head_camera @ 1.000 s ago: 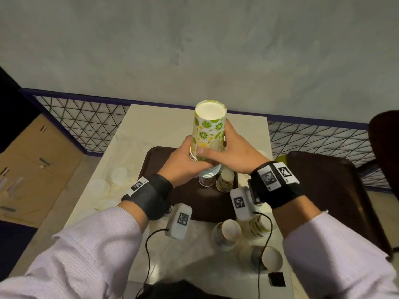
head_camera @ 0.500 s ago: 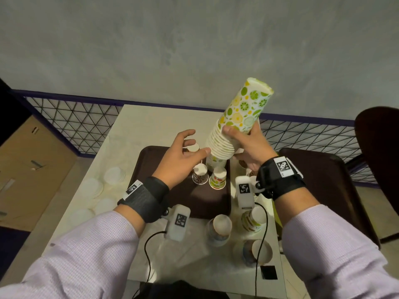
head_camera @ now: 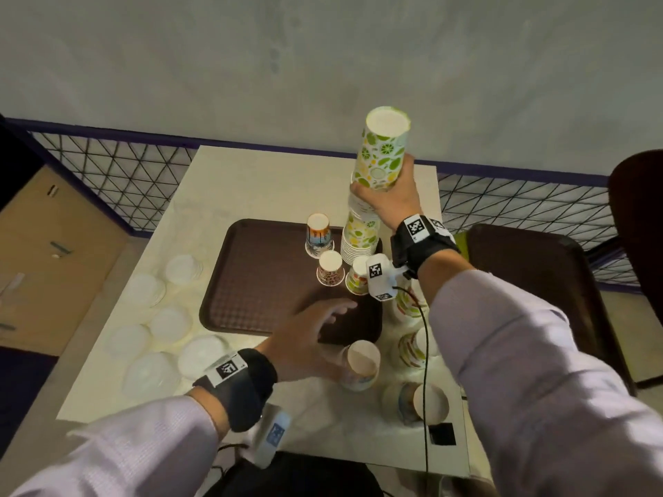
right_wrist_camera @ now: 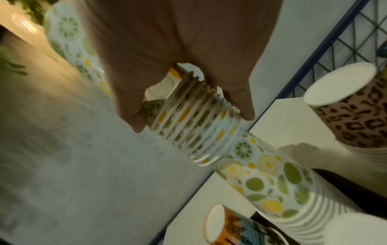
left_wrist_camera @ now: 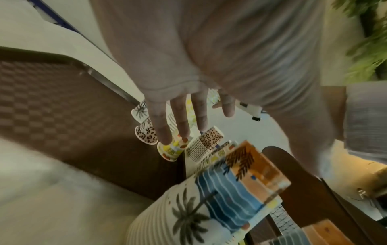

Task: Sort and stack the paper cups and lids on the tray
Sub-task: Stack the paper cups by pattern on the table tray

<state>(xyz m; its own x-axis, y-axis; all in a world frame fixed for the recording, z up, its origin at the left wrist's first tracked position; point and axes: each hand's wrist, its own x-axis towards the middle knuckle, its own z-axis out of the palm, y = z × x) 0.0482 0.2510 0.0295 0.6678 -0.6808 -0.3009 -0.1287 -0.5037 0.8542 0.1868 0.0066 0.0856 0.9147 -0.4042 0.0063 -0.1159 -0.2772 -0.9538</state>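
Observation:
My right hand (head_camera: 385, 199) grips an upside-down stack of lime-print cups (head_camera: 381, 156), held nearly upright. Its lowest rims meet the top of a second lime-print stack (head_camera: 360, 238) standing on the brown tray (head_camera: 258, 288). The right wrist view shows thumb and fingers of the right hand (right_wrist_camera: 192, 119) curled round the held stack's rims (right_wrist_camera: 188, 126), with the lower stack (right_wrist_camera: 282, 182) below. Also on the tray stand a palm-print cup (head_camera: 318, 234), a leopard-print cup (head_camera: 330, 269) and a fruit-print cup (head_camera: 358, 278). My left hand (head_camera: 333, 313) hovers with straight fingers (left_wrist_camera: 178, 119) over the tray's near right corner, holding nothing.
A palm-print cup stack (head_camera: 360, 365) lies on the table just below my left hand. More cup stacks (head_camera: 412, 347) lie at the near right. Several clear lids (head_camera: 143, 288) are spread left of the tray. A dark chair (head_camera: 538, 281) stands to the right, a mesh fence behind.
The right hand has swung the lime-print stack from tilted to nearly upright over the tray's stack. The left hand has pulled back from the small cups to the tray's near edge.

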